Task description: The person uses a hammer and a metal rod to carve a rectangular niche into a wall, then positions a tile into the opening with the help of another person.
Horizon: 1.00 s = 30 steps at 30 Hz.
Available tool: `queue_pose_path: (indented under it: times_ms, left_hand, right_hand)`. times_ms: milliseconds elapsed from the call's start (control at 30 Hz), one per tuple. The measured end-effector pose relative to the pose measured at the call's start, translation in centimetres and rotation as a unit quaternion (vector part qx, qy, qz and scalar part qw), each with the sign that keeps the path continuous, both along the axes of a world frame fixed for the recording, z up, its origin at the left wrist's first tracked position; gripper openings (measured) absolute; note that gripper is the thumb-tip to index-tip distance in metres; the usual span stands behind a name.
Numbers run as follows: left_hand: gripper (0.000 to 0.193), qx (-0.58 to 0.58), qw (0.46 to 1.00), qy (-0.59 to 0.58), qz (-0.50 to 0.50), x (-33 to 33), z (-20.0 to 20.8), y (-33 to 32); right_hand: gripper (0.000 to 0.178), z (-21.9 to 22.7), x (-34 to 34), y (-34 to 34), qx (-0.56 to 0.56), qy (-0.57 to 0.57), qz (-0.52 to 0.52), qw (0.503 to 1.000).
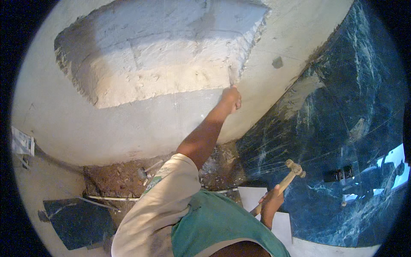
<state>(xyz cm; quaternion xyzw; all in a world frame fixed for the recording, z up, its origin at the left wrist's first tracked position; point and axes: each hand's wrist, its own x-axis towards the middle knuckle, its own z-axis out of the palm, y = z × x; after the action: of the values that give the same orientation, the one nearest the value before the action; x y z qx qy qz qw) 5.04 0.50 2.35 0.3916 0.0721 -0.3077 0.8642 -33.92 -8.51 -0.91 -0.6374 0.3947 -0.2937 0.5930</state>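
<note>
My left hand (231, 98) is raised to the lower right corner of a recess (162, 64) cut into the pale plastered wall. Its fingers close round what looks like a chisel (232, 76), whose thin end shows above the fist against the recess's edge. Lower down on the right, my right hand (272, 200) grips the wooden handle of a hammer (294, 168), its head pointing up and away from the wall recess. Hammer and chisel are well apart. Most of the chisel is hidden by my left fist.
Dark green marble-like panels (317, 128) cover the right side, with a black socket or switch plate (338, 174) on them. Reddish rubble (107, 180) and a thin pale pipe (113, 198) lie below the wall. A dark slab (79, 222) sits at lower left, white sheets (280, 227) beside my right hand.
</note>
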Motion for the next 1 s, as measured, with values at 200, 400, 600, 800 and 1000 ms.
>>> queue_pose_path:
  times_ms: [200,400,600,800,1000]
  left_hand:
    - [0.035,-0.004,0.994,-0.058,0.092,1.1,-3.0,5.8]
    - [0.031,-0.086,0.986,-0.081,0.115,-1.3,-4.6,5.8]
    - [0.026,0.108,0.992,-0.071,0.003,-5.0,-3.0,-0.8]
    - [0.027,0.366,0.806,-0.442,0.144,-3.5,-10.0,4.4]
    - [0.028,0.034,0.993,-0.094,-0.061,-4.0,-8.6,2.6]
  right_hand:
    - [0.035,-0.1,-0.2,0.3,0.005,0.01,-0.015,1.0]
    - [0.034,-0.2,0.2,0.4,0.023,0.018,-0.02,0.999]
    - [0.037,0.4,0.9,0.2,-0.006,0.015,-0.007,1.0]
    - [0.038,-0.1,2.2,-0.4,0.009,0.027,0.013,1.0]
    - [0.035,1.7,5.0,1.2,-0.012,0.001,0.074,0.997]
